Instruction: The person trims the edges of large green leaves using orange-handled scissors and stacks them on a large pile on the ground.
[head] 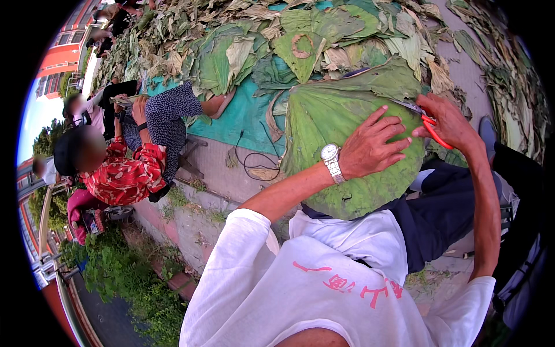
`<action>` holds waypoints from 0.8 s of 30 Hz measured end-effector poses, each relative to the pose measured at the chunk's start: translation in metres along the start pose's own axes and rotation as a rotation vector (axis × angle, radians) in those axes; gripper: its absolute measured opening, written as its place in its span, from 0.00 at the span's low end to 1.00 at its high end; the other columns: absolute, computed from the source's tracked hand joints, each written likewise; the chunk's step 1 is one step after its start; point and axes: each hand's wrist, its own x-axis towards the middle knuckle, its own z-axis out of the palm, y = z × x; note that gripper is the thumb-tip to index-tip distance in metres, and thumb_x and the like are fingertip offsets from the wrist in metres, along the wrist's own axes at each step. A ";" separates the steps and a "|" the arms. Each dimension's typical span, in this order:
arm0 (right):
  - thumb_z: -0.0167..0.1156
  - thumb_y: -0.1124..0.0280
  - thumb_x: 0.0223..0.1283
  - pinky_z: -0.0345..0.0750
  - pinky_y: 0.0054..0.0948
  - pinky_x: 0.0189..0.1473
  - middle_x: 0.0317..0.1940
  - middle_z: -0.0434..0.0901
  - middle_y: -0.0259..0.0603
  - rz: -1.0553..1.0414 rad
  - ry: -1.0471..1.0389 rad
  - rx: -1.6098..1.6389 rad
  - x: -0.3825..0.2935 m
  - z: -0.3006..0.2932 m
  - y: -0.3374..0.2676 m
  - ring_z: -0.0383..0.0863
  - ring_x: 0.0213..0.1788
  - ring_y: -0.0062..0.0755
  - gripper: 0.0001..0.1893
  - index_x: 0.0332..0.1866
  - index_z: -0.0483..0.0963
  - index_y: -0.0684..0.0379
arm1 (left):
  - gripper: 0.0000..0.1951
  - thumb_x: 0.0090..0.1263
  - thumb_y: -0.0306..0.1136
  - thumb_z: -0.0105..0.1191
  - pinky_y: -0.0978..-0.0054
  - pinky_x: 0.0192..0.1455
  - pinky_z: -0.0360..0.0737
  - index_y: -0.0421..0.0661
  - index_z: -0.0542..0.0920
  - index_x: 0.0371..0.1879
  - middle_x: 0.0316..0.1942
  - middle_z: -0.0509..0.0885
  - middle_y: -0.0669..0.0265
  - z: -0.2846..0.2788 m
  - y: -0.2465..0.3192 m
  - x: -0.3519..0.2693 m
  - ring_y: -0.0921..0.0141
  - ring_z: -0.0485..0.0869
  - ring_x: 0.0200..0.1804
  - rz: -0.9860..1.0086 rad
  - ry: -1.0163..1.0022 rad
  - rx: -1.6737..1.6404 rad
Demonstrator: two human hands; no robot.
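Note:
A large green lotus leaf (347, 126) lies across my lap, with part of its upper side folded over. My left hand (375, 143), a metal-banded watch at its wrist, rests spread on the leaf with fingers apart. At the leaf's right edge my right hand (446, 119) holds scissors with red handles (435, 130). Their blades point left and meet the leaf near the fold; how far apart the blades are I cannot tell.
Beyond my lap, many green and dried leaves (256, 26) cover a green sheet (243, 112). More dried leaves (511, 86) lie at right. A black cord (260, 167) is on the pavement. A person in a red patterned shirt (125, 173) sits at left, holding something leaf-like.

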 end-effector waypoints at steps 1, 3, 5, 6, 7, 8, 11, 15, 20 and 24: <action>0.73 0.54 0.42 0.69 0.45 0.42 0.38 0.73 0.49 0.003 0.039 -0.031 -0.001 0.002 -0.002 0.72 0.42 0.52 0.31 0.47 0.70 0.63 | 0.17 0.52 0.37 0.67 0.51 0.69 0.65 0.49 0.82 0.41 0.45 0.79 0.64 0.000 0.000 0.000 0.63 0.77 0.55 -0.003 0.003 0.001; 0.71 0.54 0.44 0.70 0.46 0.42 0.38 0.73 0.49 -0.008 0.064 -0.079 0.000 0.002 -0.001 0.73 0.41 0.55 0.29 0.47 0.69 0.60 | 0.17 0.52 0.37 0.67 0.51 0.69 0.65 0.49 0.82 0.41 0.45 0.79 0.64 -0.001 0.000 0.000 0.63 0.77 0.55 -0.002 0.005 -0.002; 0.70 0.54 0.46 0.70 0.47 0.42 0.38 0.73 0.49 0.004 0.048 -0.103 0.000 0.000 -0.001 0.74 0.41 0.57 0.28 0.48 0.69 0.59 | 0.17 0.52 0.37 0.67 0.51 0.69 0.66 0.50 0.82 0.41 0.45 0.79 0.64 0.000 0.001 0.002 0.63 0.77 0.55 0.006 0.004 -0.010; 0.70 0.54 0.46 0.70 0.47 0.42 0.38 0.73 0.50 0.016 0.016 -0.099 0.002 -0.001 -0.001 0.74 0.42 0.57 0.28 0.49 0.69 0.59 | 0.17 0.52 0.37 0.67 0.51 0.69 0.66 0.50 0.82 0.41 0.45 0.79 0.65 -0.001 0.001 0.001 0.63 0.77 0.55 0.004 0.005 -0.009; 0.70 0.55 0.47 0.70 0.47 0.42 0.38 0.74 0.50 0.028 -0.015 -0.095 0.004 -0.002 -0.002 0.74 0.42 0.57 0.28 0.49 0.69 0.58 | 0.17 0.52 0.37 0.67 0.51 0.69 0.66 0.50 0.82 0.41 0.45 0.79 0.65 -0.001 0.000 0.000 0.63 0.77 0.55 0.002 0.006 -0.007; 0.69 0.54 0.47 0.70 0.47 0.42 0.38 0.74 0.50 0.037 -0.019 -0.097 0.005 -0.003 -0.005 0.74 0.43 0.57 0.28 0.49 0.70 0.58 | 0.16 0.52 0.37 0.67 0.51 0.69 0.66 0.50 0.82 0.41 0.45 0.79 0.65 -0.001 0.000 0.000 0.63 0.77 0.55 0.000 0.007 -0.005; 0.69 0.54 0.48 0.70 0.48 0.42 0.38 0.74 0.51 0.070 -0.030 -0.114 0.007 -0.003 -0.011 0.74 0.43 0.57 0.27 0.49 0.70 0.58 | 0.16 0.52 0.37 0.66 0.51 0.69 0.65 0.50 0.82 0.41 0.45 0.79 0.65 -0.002 0.001 0.000 0.64 0.77 0.55 -0.002 0.002 -0.002; 0.68 0.53 0.48 0.70 0.48 0.41 0.38 0.75 0.51 0.078 0.017 -0.162 0.008 0.002 -0.009 0.75 0.42 0.57 0.26 0.47 0.71 0.58 | 0.16 0.53 0.37 0.66 0.51 0.69 0.65 0.50 0.83 0.40 0.45 0.79 0.65 -0.002 0.001 0.001 0.64 0.77 0.54 0.007 -0.002 -0.005; 0.69 0.54 0.48 0.69 0.47 0.36 0.29 0.75 0.52 0.068 0.040 -0.092 0.014 -0.001 -0.012 0.75 0.35 0.57 0.22 0.39 0.73 0.62 | 0.15 0.54 0.37 0.66 0.51 0.69 0.65 0.50 0.83 0.40 0.44 0.80 0.65 -0.001 0.001 -0.001 0.64 0.77 0.54 -0.002 -0.013 -0.007; 0.70 0.56 0.46 0.68 0.45 0.32 0.24 0.73 0.52 0.074 0.064 -0.032 0.014 0.000 -0.010 0.73 0.31 0.58 0.22 0.33 0.72 0.64 | 0.15 0.54 0.37 0.66 0.51 0.69 0.65 0.49 0.83 0.40 0.44 0.80 0.65 -0.002 0.001 0.000 0.64 0.77 0.54 0.000 -0.009 -0.009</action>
